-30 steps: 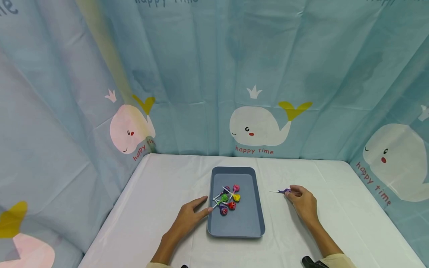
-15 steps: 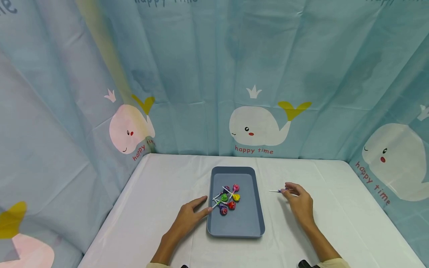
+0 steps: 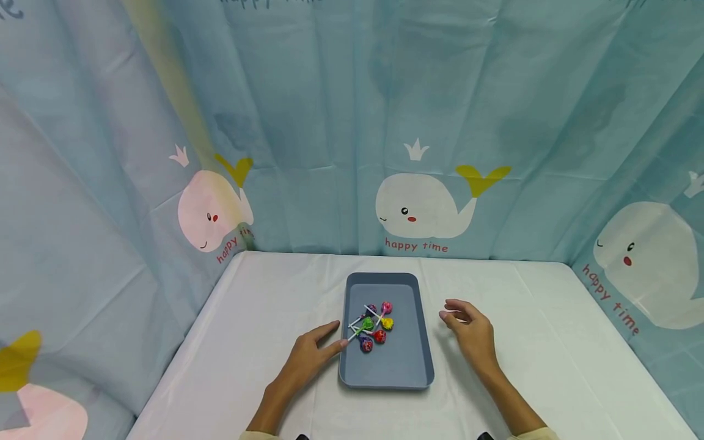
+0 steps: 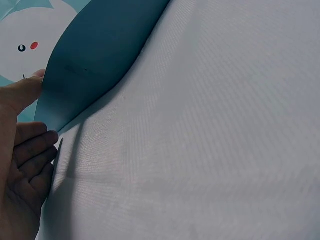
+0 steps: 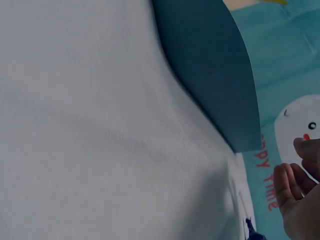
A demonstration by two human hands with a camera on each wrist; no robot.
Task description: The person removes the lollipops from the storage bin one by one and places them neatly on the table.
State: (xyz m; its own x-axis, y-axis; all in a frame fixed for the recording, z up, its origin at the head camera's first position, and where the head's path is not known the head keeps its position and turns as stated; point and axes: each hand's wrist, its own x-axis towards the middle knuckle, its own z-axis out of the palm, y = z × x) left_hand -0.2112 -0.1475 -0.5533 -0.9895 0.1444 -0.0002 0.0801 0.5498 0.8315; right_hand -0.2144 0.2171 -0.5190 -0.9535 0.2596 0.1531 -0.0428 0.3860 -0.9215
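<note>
My left hand [image 3: 312, 356] is at the left side of a blue-grey tray [image 3: 404, 373], thumb touching its rim, the other fingers spread beside the wall. In the left wrist view the tray wall [image 4: 95, 55] hides the thumb's tip. My right hand [image 3: 474, 336] hovers right of the tray, thumb and fingers apart with nothing visible between them. A purple-wrapped lollipop [image 5: 254, 234] lies near it in the right wrist view; the hand hides it in the head view. Inside the tray lie several lollipops, among them a green one [image 3: 367, 323], a yellow one [image 3: 387, 324] and a red one [image 3: 380, 337].
The tray stands on a white-covered table [image 3: 275, 293]. Blue curtains [image 3: 324, 201] printed with whales enclose its back and both sides.
My right hand has moved left toward the tray, passing over the purple lollipop, which now is out of sight in the head view. The left hand and tray have stayed put.
</note>
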